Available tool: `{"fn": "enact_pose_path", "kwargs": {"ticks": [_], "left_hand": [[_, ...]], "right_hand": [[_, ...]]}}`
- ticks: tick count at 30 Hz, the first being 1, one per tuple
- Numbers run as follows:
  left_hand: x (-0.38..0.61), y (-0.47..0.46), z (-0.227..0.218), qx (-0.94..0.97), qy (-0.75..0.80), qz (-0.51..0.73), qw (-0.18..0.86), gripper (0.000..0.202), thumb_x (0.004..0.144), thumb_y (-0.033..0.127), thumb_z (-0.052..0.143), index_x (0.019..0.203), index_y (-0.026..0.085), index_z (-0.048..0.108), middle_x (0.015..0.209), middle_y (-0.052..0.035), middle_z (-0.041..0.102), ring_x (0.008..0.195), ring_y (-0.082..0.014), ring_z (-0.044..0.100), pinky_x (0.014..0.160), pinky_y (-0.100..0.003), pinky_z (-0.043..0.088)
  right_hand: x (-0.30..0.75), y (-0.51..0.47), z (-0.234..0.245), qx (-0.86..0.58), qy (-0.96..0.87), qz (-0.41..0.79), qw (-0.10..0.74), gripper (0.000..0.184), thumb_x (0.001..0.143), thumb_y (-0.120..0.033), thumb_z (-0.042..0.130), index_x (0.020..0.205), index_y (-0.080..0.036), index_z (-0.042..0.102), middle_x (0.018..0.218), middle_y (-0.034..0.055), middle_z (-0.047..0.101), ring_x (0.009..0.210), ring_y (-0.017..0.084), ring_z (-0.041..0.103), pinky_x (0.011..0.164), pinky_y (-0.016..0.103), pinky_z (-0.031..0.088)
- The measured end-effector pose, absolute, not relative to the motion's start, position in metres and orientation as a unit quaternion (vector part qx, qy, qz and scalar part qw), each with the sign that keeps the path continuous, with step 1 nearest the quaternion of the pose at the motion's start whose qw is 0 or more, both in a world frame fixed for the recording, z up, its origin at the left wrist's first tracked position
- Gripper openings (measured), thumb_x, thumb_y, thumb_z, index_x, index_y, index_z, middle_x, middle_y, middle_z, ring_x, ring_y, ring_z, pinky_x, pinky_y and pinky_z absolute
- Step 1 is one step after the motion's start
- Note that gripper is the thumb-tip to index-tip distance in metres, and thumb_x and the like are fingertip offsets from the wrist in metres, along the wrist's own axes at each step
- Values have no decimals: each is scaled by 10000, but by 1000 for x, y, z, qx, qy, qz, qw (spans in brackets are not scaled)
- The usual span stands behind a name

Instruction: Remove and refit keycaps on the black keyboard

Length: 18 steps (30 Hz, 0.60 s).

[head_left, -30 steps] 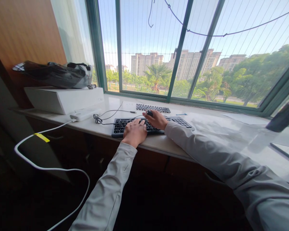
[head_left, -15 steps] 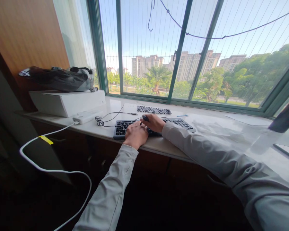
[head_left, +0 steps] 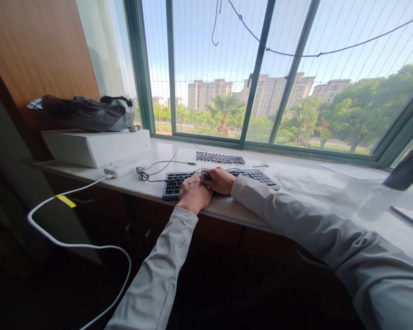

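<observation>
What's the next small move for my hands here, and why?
Perhaps slide your left hand slightly aside: it crowds the small dark rounded object in your right hand, and together the hands hide that object's lower end over the wide black plastic keyboard.

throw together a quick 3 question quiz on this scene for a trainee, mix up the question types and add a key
1. Multiple choice: which hand grips the small dark object?
a) the left
b) the right
c) neither

2. True or false: the yellow tag is on the white cable.

3. Fill in the gap: the separate block of dark keys lies nearer the ____ than the keyboard does.

Key:
1. b, the right hand
2. True
3. window
</observation>
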State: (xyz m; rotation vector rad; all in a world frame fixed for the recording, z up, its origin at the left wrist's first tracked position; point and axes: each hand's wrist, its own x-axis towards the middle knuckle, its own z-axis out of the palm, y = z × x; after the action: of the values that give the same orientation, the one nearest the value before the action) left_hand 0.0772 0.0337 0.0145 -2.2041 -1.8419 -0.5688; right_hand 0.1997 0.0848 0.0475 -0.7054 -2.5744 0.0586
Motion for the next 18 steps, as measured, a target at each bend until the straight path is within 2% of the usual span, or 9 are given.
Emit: {"fn": "enact_pose_path", "kwargs": {"ticks": [7,12,14,18], "left_hand": [[77,32,15,-738,-636,-202,101,364,861,214,412,1164,156,604,1238,-132,595,1230,-258,480,1041,-362,356],[78,29,15,-734,-627,-232,118,383,926,273,330,1199,225,594,1274,-81,583,1188,-233,513,1018,-386,384],[79,30,14,-729,-629,-241,125,397,938,298,314,1213,220,589,1292,-82,573,1192,-235,512,1020,-401,382],[79,33,12,-730,-630,-237,118,415,944,313,308,1259,213,560,1359,-85,525,1246,-231,475,1048,-401,356]], "right_hand": [[198,87,53,-240,-946,31,214,146,862,-238,496,797,-159,600,743,38,646,621,114,469,618,224,340],[224,100,50,-292,-946,-44,131,128,835,-236,534,758,-170,613,653,42,623,568,129,466,585,252,304],[237,103,50,-293,-942,-48,155,137,847,-250,516,768,-187,609,621,22,596,549,128,444,580,257,295],[248,101,62,-297,-906,-22,302,266,872,-328,486,643,-195,505,533,-24,467,522,108,336,558,263,268]]}}
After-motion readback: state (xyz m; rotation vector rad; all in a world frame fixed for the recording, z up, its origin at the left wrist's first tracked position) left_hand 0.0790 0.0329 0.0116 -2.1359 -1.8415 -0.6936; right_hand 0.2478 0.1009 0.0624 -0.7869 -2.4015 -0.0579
